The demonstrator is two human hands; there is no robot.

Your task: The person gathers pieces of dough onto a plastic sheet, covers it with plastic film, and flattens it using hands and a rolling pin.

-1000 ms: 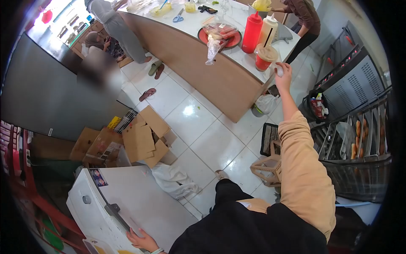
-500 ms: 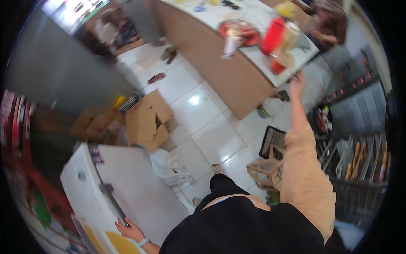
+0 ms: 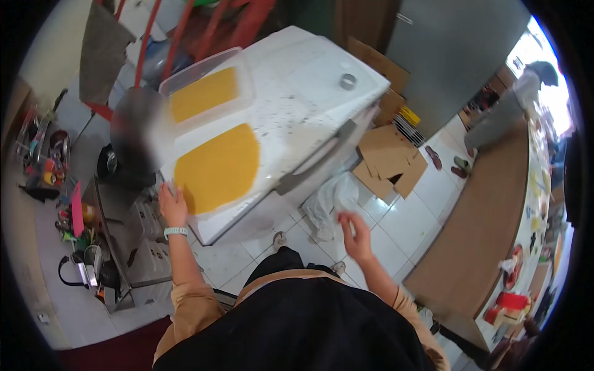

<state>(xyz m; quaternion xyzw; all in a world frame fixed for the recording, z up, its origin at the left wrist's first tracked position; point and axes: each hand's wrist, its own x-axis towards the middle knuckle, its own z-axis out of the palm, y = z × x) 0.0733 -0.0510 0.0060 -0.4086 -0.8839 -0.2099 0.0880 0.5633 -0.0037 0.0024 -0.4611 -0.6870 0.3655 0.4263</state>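
My left hand (image 3: 174,204) is at the near left corner of a clear plastic container (image 3: 204,213), thumb and fingers on either side of its rim. A flat yellow layer (image 3: 216,166) shows in this container. Behind it stands a second clear container (image 3: 246,80) with another yellow layer (image 3: 207,94). Both rest on a white chest freezer (image 3: 297,68). My right hand (image 3: 357,236) hangs in the air in front of the freezer, above the floor. It is slightly blurred, its fingers loosely curled and apart, with nothing visible in it.
A roll of tape (image 3: 348,81) lies on the freezer. Cardboard boxes (image 3: 390,157) and a white plastic bag (image 3: 331,201) are on the tiled floor. A long counter (image 3: 470,229) stands at right, a person (image 3: 516,108) beyond it. A metal cabinet (image 3: 133,247) is at left.
My view has swung left toward the freezer. My right hand has come away from the counter's edge. My left hand has moved from beside the freezer handle to the container's corner.
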